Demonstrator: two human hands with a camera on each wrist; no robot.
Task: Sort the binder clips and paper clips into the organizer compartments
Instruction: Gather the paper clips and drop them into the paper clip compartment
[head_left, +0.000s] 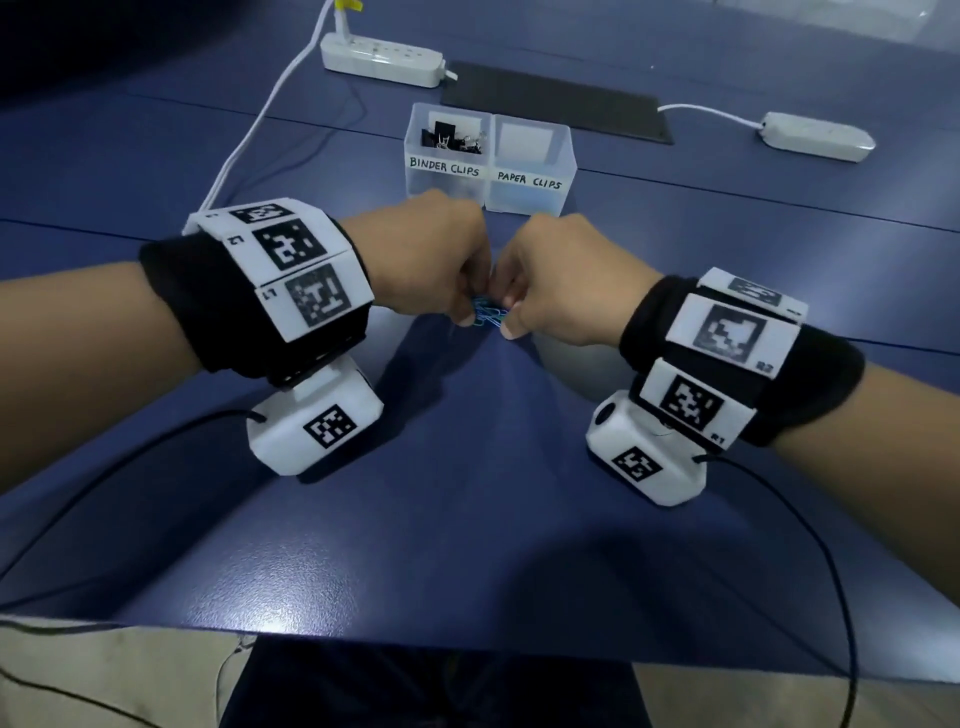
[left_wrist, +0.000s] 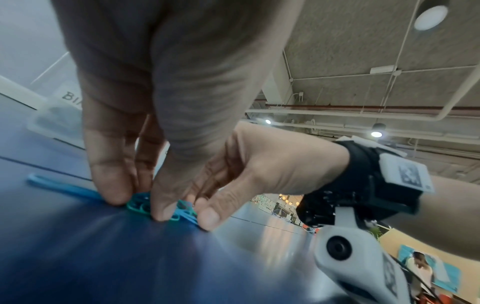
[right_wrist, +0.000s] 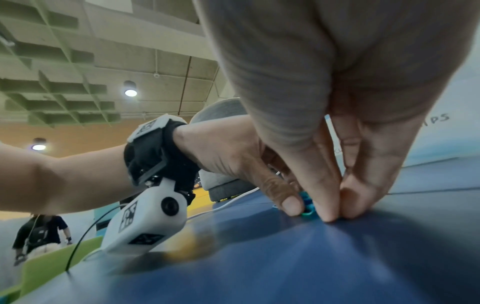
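A small tangle of blue and teal paper clips (head_left: 485, 317) lies on the blue table between my two hands. My left hand (head_left: 470, 314) comes at it from the left with curled fingers, and its thumb (left_wrist: 161, 207) and forefinger (left_wrist: 114, 191) pinch the pile (left_wrist: 141, 203). From the right, my right hand (head_left: 511, 322) pinches the same pile, its thumb (right_wrist: 327, 207) beside the clips (right_wrist: 307, 208). One clip (left_wrist: 59, 186) sticks out sideways. Behind stands the clear organizer (head_left: 491, 200): black binder clips (head_left: 449, 137) fill the left compartment, and the one labelled PAPER CLIPS (head_left: 530, 143) looks empty.
Two white power strips (head_left: 382, 60) (head_left: 815, 136) and a dark mat (head_left: 556, 101) lie behind the organizer. A white cable (head_left: 249, 140) runs down the left side. Black wrist-camera cables (head_left: 810, 530) trail toward the table's front edge (head_left: 467, 647).
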